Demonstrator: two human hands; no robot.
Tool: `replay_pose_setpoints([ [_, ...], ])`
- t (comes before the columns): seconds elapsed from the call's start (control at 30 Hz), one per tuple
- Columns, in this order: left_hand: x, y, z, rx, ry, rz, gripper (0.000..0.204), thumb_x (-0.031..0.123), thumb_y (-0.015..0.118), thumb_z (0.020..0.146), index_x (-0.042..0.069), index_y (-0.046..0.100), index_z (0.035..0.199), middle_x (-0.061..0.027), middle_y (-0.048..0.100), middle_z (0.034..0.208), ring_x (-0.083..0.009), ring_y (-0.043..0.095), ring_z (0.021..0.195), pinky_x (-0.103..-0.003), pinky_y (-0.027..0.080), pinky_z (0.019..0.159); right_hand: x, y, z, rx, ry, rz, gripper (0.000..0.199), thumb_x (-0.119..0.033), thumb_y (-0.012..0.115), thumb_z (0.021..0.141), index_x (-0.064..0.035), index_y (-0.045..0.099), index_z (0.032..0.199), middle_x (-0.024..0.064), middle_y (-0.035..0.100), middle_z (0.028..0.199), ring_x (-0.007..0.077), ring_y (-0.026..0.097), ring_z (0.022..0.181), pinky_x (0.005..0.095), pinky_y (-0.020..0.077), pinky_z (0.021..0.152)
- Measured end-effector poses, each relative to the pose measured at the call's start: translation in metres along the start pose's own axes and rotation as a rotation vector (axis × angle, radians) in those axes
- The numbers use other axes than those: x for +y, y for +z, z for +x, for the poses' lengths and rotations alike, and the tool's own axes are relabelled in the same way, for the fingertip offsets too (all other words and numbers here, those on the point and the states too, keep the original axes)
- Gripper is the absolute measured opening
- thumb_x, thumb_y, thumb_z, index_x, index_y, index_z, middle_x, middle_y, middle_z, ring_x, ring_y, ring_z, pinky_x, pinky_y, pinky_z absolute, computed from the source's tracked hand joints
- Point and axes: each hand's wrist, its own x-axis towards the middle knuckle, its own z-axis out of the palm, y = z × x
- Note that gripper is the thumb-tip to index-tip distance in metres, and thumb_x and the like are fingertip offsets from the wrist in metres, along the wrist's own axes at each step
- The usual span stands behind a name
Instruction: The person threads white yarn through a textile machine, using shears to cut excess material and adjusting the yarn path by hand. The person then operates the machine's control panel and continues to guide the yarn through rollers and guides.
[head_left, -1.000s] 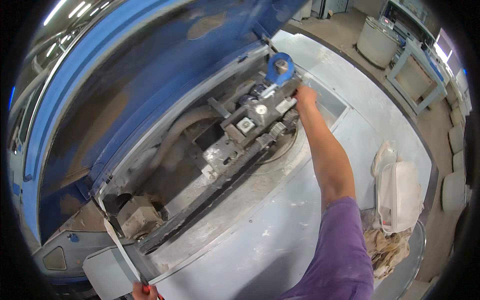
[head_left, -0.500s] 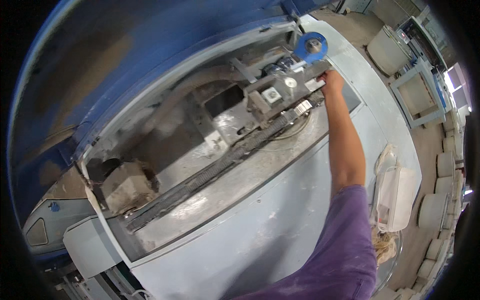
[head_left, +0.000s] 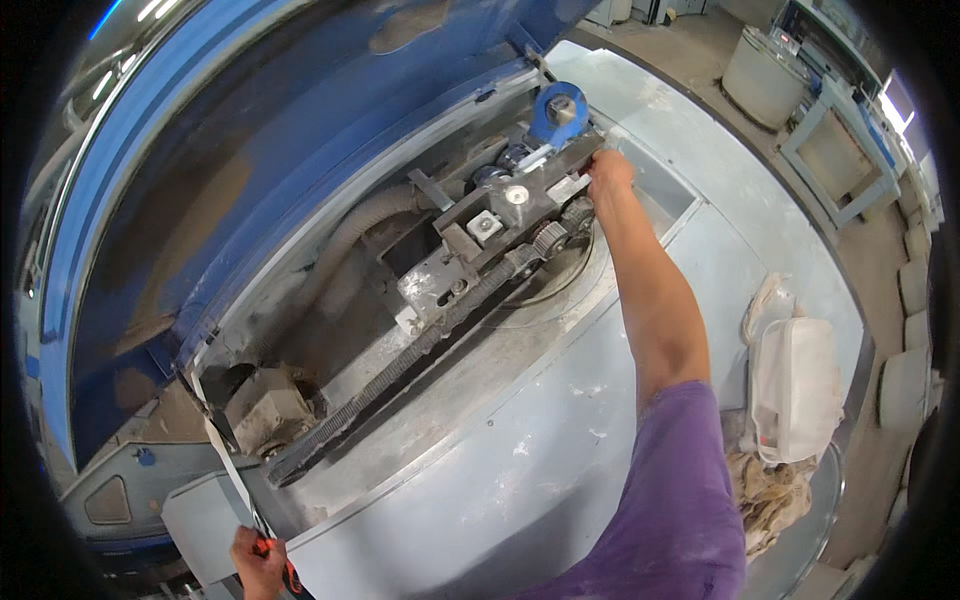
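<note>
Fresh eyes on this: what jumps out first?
The raised blue cover, dominating the upper left. Then the open mechanism across the middle, with a blue ring at its upper right end and the right grip just below. Bottom left, the left grip holds an orange-handled tool.

No legible text, labels, numbers or signs.

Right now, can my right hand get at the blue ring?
Likely yes: your right hand is close to the blue ring, whose face looks uncovered, though a dark metal bar lies partly between.
</note>
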Motion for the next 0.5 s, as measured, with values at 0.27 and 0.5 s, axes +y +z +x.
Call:
replay_pose_setpoints([
  [0.27, -0.019, -0.09, -0.07, 0.127, -0.066, 0.071, 0.02, 0.008, 0.061, 0.09, 0.004, 0.052, 0.073, -0.0025, 0.049, 0.052, -0.0109, 0.043, 0.04, -0.029, 0.035, 0.039, 0.031, 0.047, 0.051, 0.129, 0.125, 1.007, 0.013, -0.013, 0.058, 0.086, -0.0016, 0.064, 0.082, 0.0107, 0.058, 0.071, 0.0235, 0.055, 0.057, 0.0393, 0.041, 0.05],
  [0.5, -0.107, -0.055, -0.141, 0.327, -0.409, -0.138, 0.013, 0.009, 0.062, 0.088, 0.0, 0.057, 0.08, -0.0027, 0.057, 0.061, -0.0124, 0.045, 0.045, -0.031, 0.037, 0.042, 0.006, -0.026, -0.006, -0.123, 0.583, 1.377, 0.017, -0.017, 0.059, 0.086, -0.0007, 0.064, 0.082, 0.0096, 0.057, 0.07, 0.0222, 0.051, 0.056, 0.0386, 0.0403, 0.051],
])
